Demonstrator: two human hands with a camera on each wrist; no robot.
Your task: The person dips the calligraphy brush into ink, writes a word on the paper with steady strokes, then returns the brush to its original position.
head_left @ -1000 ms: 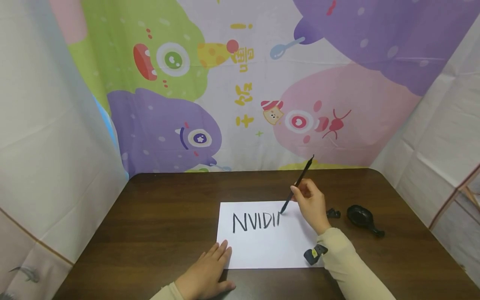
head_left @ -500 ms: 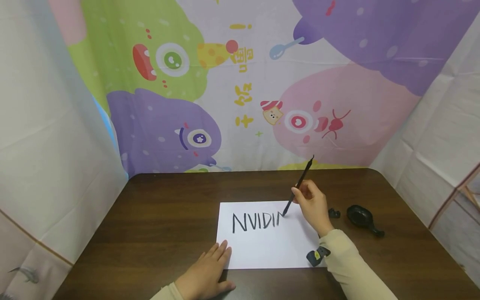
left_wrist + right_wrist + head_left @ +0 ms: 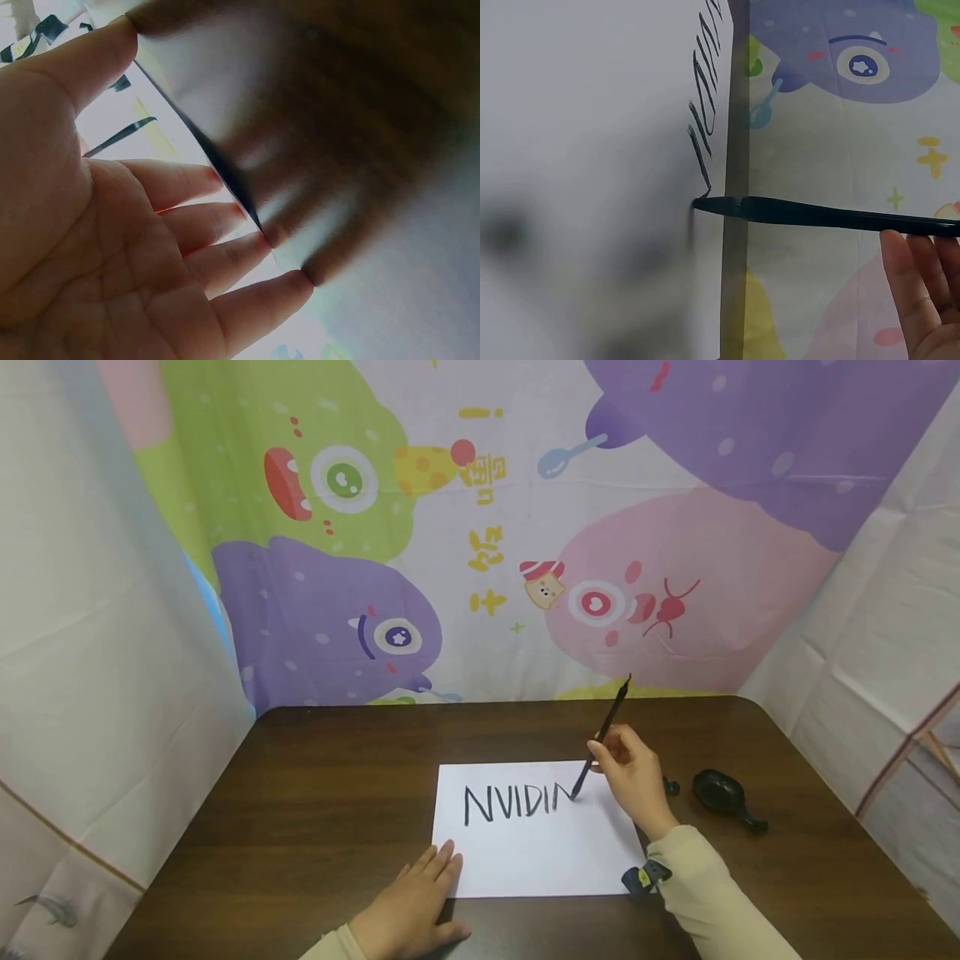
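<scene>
A slender black writing brush (image 3: 614, 708) is pinched in my right hand (image 3: 633, 777), its upper end leaning away. In the right wrist view the tip of the brush (image 3: 817, 215) touches the paper at the end of a dark stroke. The white sheet of paper (image 3: 540, 864) bears "NVIDI" in black, followed by two slanted strokes meeting at the top. Flat on the sheet's lower left corner and the table lies my left hand (image 3: 408, 902), fingers extended. In the left wrist view its palm (image 3: 105, 247) and fingertips show against the surface.
Right of the paper sits a black, shallow dish with a handle (image 3: 720, 791). Beside it a small black object (image 3: 672, 787) is partly hidden by my right hand. A patterned cloth (image 3: 495, 668) hangs behind the brown table (image 3: 322, 810).
My right hand and the brush have moved slightly right and toward me. A second slanted stroke, running down to the right, has appeared behind the tip. The left hand stays put.
</scene>
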